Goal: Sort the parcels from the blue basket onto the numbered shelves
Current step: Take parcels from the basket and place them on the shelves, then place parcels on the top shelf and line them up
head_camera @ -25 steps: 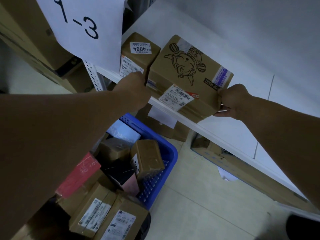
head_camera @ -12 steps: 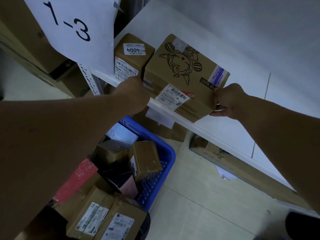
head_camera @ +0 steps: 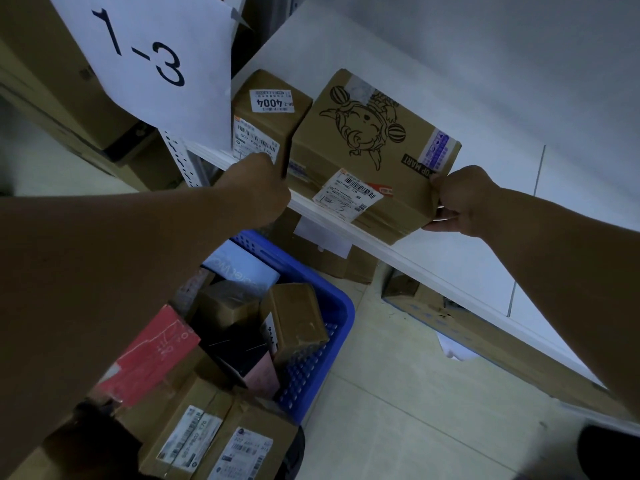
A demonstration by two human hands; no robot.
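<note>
Because the head camera looks down both forearms, the key relation is easy to read. The cartoon-printed parcel [head_camera: 363, 147] lies straight ahead of the hands, on the far side of both. Its long axis runs left to right along the front lip of the white shelf [head_camera: 433, 261].

The parcel sits partly on the board. Its near right corner hangs out past the lip and is skewed a little toward the person. Its left end is just beside the small box [head_camera: 270, 116] labelled 4004, which stands under the paper sign [head_camera: 156, 64] marked 1-3.

The right hand [head_camera: 464, 199] pinches that overhanging corner, knuckles curled over the top edge and a digit reaching underneath. The left hand [head_camera: 263, 188] is at the near left corner, at the seam between the two boxes. Its fingers are hidden behind the back of the hand, so whether it grips or only presses cannot be told.

Both hands are about equally near, one at each end. Seating the parcel probably calls for a push away from the person, with more from the right to square the skewed corner.

The blue basket [head_camera: 343, 306], below on the near left, holds more parcels to sort.
</note>
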